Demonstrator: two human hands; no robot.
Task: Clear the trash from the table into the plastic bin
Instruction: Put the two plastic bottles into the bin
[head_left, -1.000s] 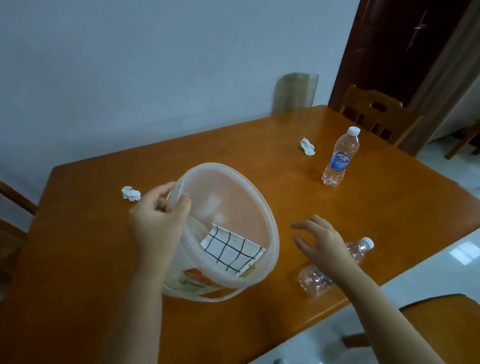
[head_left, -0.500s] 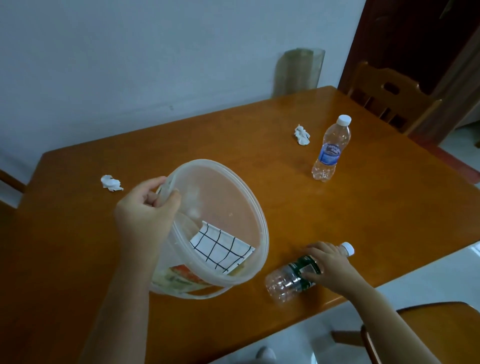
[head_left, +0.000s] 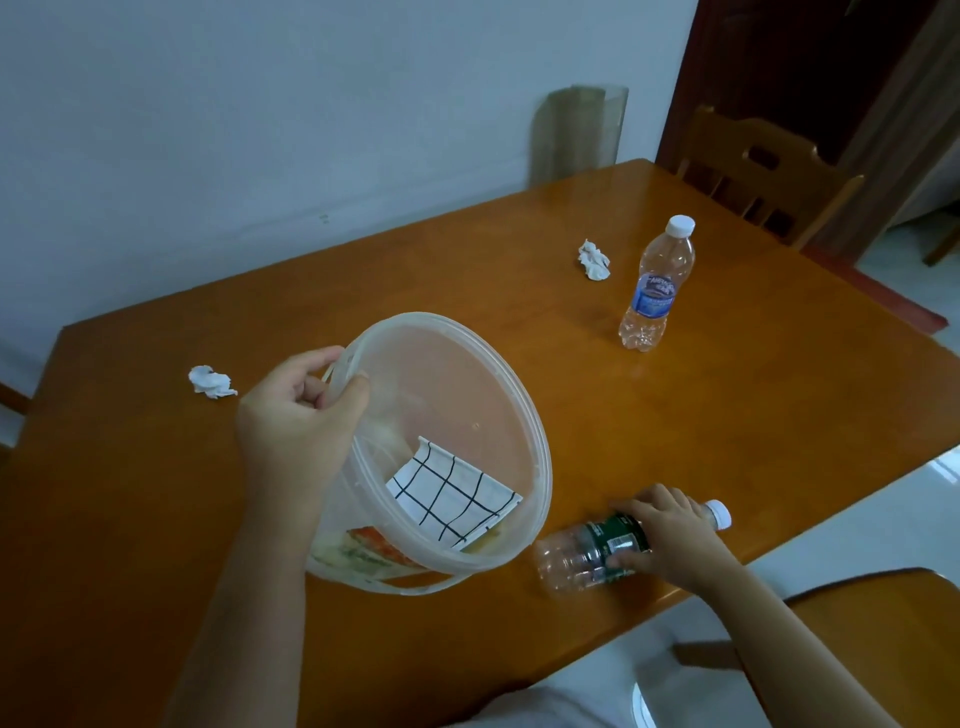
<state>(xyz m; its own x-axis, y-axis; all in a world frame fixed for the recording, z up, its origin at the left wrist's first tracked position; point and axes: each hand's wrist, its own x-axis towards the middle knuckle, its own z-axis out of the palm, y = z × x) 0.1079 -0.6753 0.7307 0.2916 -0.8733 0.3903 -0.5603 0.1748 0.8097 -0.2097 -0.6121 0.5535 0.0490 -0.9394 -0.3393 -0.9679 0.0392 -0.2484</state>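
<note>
My left hand (head_left: 298, 415) grips the rim of a clear plastic bin (head_left: 519, 410), tilted toward me over the wooden table (head_left: 727, 415). Inside the bin lies a white packet with a black grid (head_left: 449, 493). My right hand (head_left: 662, 535) is closed around an empty green-labelled bottle (head_left: 582, 558) lying on its side near the table's front edge, just right of the bin. A second bottle with a blue label (head_left: 657, 283) stands upright at the far right. One crumpled tissue (head_left: 593, 259) lies left of that bottle, and another tissue (head_left: 210, 382) lies at the far left.
A wooden chair (head_left: 763, 171) stands behind the table's far right corner, and another chair's seat (head_left: 878, 613) is at the lower right. A rolled greenish sheet (head_left: 576, 132) leans on the wall behind the table. White tiled floor lies beyond the front edge.
My right hand came down from an open hover and closed on the lying bottle, which has rolled so its green label shows. The bin stays tilted in my left hand.
</note>
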